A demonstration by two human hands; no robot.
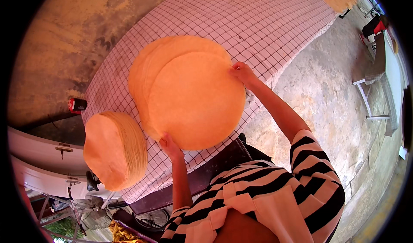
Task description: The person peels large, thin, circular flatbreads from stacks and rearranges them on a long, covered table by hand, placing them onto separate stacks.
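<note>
Two sets of fingers were closed on the rim of one large, thin, round sheet [198,101]: those of the left hand [171,148] pinched it at about 7 o'clock, those of the right hand [244,73] at about 2 o'clock. The sheet overlapped similar round sheets [140,69], whose edges showed past it from 8 round to 12 o'clock; whether it was lifted clear of them could not be told. All of this was over a tabletop spread with a checked cloth [275,15], dark lines on a pale ground. Toward 8 o'clock from the held sheet, near the left hand, a thick stack of round sheets [114,152] stood on the cloth. Out at 9 o'clock, just beyond the cloth's edge, was a red can [77,105]. Farther off, a bicycle wheel [152,219] showed near 7 o'clock, and a white-legged table [380,62] stood at 3 o'clock.
</note>
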